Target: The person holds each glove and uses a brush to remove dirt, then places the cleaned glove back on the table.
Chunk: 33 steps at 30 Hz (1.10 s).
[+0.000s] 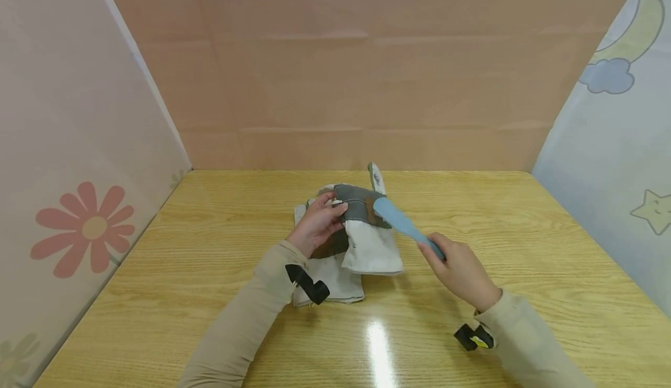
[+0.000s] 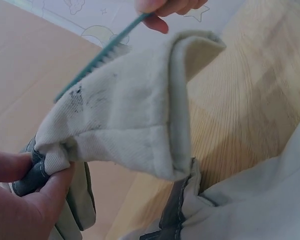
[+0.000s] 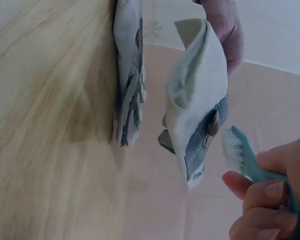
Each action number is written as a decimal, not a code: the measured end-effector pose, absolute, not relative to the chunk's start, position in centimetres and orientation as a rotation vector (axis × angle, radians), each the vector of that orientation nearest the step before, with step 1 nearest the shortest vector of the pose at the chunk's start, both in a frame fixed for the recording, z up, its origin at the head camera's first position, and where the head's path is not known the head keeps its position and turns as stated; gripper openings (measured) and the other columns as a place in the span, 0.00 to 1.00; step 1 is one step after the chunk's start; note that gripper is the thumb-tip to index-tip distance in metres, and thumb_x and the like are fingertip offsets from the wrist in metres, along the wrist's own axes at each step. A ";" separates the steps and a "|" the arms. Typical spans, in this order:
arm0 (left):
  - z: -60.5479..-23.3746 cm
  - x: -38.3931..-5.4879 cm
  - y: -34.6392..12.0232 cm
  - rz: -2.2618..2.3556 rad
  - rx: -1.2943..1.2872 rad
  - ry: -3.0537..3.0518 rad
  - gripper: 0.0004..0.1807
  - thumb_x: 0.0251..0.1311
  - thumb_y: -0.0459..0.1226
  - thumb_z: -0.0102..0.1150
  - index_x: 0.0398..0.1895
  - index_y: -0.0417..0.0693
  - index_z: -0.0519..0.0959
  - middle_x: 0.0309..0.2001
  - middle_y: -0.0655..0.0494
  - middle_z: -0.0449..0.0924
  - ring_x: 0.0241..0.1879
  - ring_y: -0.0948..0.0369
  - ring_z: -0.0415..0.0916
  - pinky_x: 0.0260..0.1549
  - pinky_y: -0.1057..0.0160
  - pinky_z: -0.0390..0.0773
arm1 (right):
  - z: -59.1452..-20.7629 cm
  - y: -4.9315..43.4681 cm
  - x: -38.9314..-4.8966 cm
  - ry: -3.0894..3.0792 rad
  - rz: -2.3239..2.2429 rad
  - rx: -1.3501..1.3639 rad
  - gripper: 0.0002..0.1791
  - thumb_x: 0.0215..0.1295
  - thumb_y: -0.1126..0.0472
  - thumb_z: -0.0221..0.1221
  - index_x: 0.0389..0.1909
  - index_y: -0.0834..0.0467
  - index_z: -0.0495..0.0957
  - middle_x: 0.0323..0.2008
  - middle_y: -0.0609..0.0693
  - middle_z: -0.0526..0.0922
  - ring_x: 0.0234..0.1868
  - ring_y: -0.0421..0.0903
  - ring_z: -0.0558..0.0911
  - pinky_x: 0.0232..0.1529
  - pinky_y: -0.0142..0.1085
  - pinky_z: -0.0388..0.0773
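Observation:
My left hand pinches a white canvas work glove by its grey-banded middle and holds it up, cuff toward me. Dark smudges mark its cloth in the left wrist view, and a brown patch shows on the grey band. In my right hand is the handle of a blue brush with white bristles. The bristles face the glove close by the brown patch, with a small gap in the right wrist view. A second, matching glove lies on the table beneath the held one.
The wooden table ends at a plain orange-pink backdrop. Patterned panels stand at both sides, with a flower at left and a moon at right. Black wrist cameras sit on both sleeves.

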<state>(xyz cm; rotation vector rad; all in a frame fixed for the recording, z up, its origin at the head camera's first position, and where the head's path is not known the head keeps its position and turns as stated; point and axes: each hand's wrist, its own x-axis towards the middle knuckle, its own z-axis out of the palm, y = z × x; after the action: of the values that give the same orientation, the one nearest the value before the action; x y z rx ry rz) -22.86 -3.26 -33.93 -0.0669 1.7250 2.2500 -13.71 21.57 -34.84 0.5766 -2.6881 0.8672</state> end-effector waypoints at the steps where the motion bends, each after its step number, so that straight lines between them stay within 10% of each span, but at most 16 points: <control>1: -33.9 -22.8 -3.2 2.254 -0.073 1.726 0.25 0.67 0.29 0.45 0.67 0.43 0.58 0.45 0.48 0.74 0.31 0.67 0.76 0.29 0.71 0.76 | -34.9 21.5 -13.7 -2.670 0.884 0.591 0.09 0.70 0.61 0.50 0.33 0.62 0.74 0.13 0.40 0.57 0.12 0.29 0.52 0.13 0.26 0.56; 33: -34.0 -22.7 -3.4 2.240 -0.079 1.712 0.26 0.67 0.29 0.45 0.68 0.45 0.58 0.54 0.41 0.71 0.37 0.64 0.76 0.33 0.70 0.76 | -34.9 21.3 -13.4 -2.722 0.869 0.577 0.09 0.70 0.60 0.50 0.31 0.60 0.73 0.12 0.41 0.58 0.12 0.30 0.51 0.13 0.27 0.56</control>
<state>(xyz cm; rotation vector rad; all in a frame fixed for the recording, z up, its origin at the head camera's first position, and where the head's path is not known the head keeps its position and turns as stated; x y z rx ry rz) -22.67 -3.40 -34.04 -0.0788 1.7119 2.2399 -13.44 21.26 -34.88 0.5771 -2.7223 0.8691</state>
